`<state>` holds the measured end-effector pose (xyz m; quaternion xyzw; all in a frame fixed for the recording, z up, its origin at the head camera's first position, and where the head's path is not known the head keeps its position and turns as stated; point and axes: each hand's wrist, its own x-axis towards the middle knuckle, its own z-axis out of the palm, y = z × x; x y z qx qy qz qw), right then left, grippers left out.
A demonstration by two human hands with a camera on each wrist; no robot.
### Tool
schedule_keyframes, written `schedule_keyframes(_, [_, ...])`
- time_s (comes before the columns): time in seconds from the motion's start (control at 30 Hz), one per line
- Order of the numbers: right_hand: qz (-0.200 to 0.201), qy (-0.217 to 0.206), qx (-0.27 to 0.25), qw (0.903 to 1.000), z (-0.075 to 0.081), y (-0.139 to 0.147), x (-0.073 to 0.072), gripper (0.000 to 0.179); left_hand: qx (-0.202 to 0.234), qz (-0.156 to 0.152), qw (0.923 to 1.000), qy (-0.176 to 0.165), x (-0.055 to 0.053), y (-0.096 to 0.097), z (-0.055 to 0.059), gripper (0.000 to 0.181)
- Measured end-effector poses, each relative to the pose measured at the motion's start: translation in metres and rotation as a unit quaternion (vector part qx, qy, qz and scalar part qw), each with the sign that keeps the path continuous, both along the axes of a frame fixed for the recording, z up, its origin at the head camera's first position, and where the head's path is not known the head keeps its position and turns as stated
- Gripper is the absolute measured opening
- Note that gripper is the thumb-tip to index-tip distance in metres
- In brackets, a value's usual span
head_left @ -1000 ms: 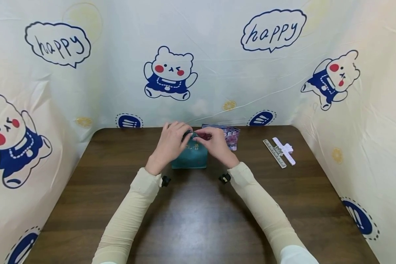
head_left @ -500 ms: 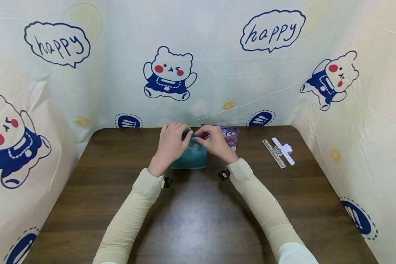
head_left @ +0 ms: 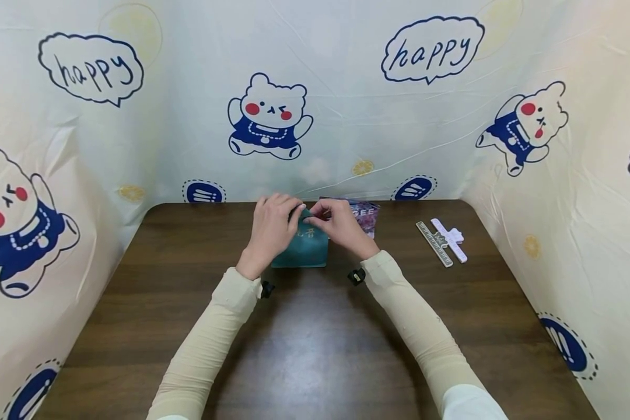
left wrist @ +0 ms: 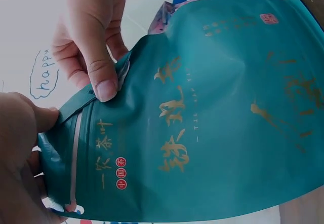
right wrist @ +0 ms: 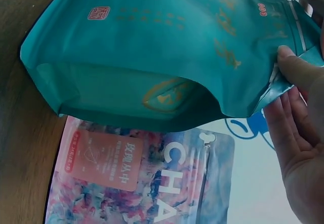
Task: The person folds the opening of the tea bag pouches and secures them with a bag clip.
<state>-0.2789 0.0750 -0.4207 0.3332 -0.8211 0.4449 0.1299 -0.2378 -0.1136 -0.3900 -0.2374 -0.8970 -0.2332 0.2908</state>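
A teal stand-up tea pouch [head_left: 301, 254] with gold Chinese lettering stands at the back middle of the table. My left hand [head_left: 274, 228] grips its top left corner; in the left wrist view, a pale tear-strip line runs along the pouch's top [left wrist: 76, 163]. At the opposite top corner, my right hand [head_left: 343, 226] pinches the edge between thumb and fingers. The right wrist view shows that corner folded and creased under the right thumb [right wrist: 298, 72]. Whether the pouch mouth is sealed cannot be seen.
Behind and right of the teal pouch lies a purple-pink patterned pouch [head_left: 366, 219]. Two long bag clips, one grey [head_left: 434, 245] and one pale lavender [head_left: 454, 235], lie side by side on the right of the wooden table [head_left: 304, 350]. A printed cloth hangs around the back and sides.
Both hands stay at the pouch's top with only small finger shifts. The pouch's top edge by the thumbs looks slightly more raised and lighter than before.
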Motion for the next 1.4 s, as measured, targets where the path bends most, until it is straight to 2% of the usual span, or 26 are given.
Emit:
schedule_keyframes(0.2, [0.011,0.017,0.006,0.9998,0.001,0.002,-0.002,0.006,-0.025,-0.009,0.9991,0.035,0.001,-0.002,-0.003,0.017])
schedule_keyframes(0.37, [0.04,0.026,0.008,0.9988,0.002,0.005,-0.005,0.006,-0.039,-0.011,0.9979,0.05,0.001,-0.003,-0.007,0.015])
schedule_keyframes(0.5, [0.047,0.036,0.008,0.9982,0.001,0.007,-0.007,0.003,-0.048,-0.021,0.9978,0.042,0.001,-0.003,-0.005,0.017])
schedule_keyframes(0.67, [0.04,0.024,0.001,0.9989,0.001,0.008,-0.01,0.006,-0.044,-0.04,0.9977,0.031,-0.002,-0.004,-0.003,0.016])
schedule_keyframes(0.87, [0.049,-0.018,-0.036,0.998,-0.006,0.01,-0.011,0.008,-0.018,-0.035,0.9987,0.031,-0.005,-0.002,-0.006,0.013])
schedule_keyframes(1.13, [0.074,-0.108,-0.053,0.99,-0.012,0.017,-0.01,0.015,-0.014,-0.031,0.999,0.028,-0.005,-0.004,-0.007,0.013])
schedule_keyframes(1.23, [0.071,-0.1,-0.048,0.9913,-0.01,0.016,-0.011,0.012,-0.024,-0.027,0.9992,0.019,-0.005,-0.003,-0.005,0.013])
schedule_keyframes(1.4, [0.038,-0.068,-0.04,0.9962,-0.01,0.012,-0.013,0.008,-0.037,-0.019,0.9991,-0.006,-0.003,-0.002,0.0,0.015])
